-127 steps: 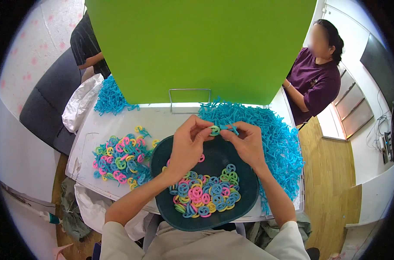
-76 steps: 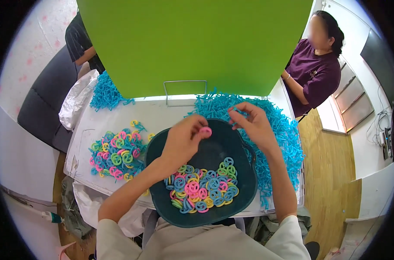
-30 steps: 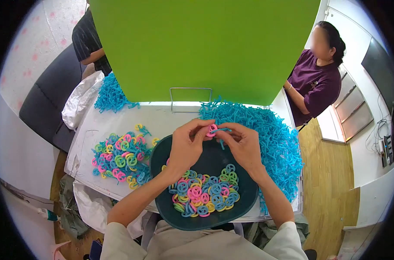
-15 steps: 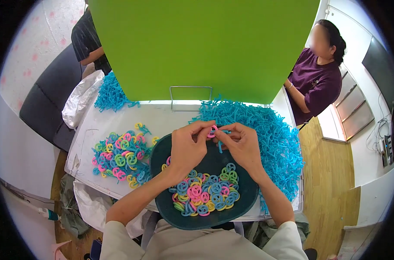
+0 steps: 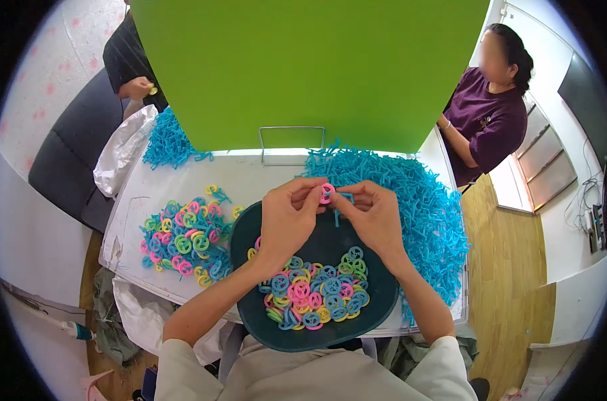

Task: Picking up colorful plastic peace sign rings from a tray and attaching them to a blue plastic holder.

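Observation:
Between the thumb and fingers of my left hand (image 5: pixel 291 217) is a small pink plastic ring with inner spokes (image 5: pixel 327 194), like a toy steering wheel. My right hand (image 5: pixel 370 217) pinches a blue branched plastic stem (image 5: pixel 337 215), its upper end against the wheel. Whether the two parts are joined I cannot tell. Both hands are closed above the far part of a dark green basin (image 5: pixel 250 314). Inside the basin lie many loose wheels (image 5: pixel 317 294) in pink, blue, yellow and green.
A large heap of blue stems (image 5: pixel 423 227) covers the table's right side. Wheels with stems attached (image 5: pixel 183 237) are piled at left. Behind stands a green panel (image 5: pixel 310 73) with a wire bracket (image 5: pixel 292 127). Two other people (image 5: pixel 487 120) sit beyond it, one on each side.
My hands stay almost in place, with the pink wheel and blue stem turned slightly against each other. At the far left, the other person's hand has risen, holding a small yellowish piece.

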### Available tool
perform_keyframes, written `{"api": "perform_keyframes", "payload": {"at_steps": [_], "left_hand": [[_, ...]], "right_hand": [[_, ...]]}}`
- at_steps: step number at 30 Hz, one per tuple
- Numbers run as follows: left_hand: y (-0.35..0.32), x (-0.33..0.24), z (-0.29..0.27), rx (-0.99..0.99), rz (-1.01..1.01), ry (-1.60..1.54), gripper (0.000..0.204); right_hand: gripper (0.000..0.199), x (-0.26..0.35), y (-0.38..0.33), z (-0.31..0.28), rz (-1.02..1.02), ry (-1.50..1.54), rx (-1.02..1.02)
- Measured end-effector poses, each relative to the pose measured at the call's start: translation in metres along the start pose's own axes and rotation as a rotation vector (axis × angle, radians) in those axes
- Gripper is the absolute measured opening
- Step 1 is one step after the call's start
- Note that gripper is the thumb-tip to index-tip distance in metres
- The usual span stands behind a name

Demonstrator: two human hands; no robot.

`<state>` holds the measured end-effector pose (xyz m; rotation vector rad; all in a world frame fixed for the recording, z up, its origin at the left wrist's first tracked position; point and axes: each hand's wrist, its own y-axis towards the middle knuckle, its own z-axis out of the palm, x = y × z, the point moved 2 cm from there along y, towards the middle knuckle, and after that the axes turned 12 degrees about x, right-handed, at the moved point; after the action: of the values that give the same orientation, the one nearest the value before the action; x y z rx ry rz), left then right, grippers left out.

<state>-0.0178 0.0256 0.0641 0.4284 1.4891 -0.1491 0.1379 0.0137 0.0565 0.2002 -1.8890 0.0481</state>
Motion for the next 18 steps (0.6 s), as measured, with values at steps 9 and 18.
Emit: {"api": "perform_keyframes", "payload": {"at_steps": [9, 18], "left_hand": [[0.012, 0.009, -0.018, 0.109, -0.181, -0.342, 0.025], [0.009, 0.014, -0.008, 0.243, -0.423, -0.436, 0.026]], "right_hand": [[0.034, 0.016, 0.001, -0.020, -0.086, 0.417, 0.340], [0.035, 0.013, 0.000, -0.022, -0.195, 0.088, 0.395]]}}
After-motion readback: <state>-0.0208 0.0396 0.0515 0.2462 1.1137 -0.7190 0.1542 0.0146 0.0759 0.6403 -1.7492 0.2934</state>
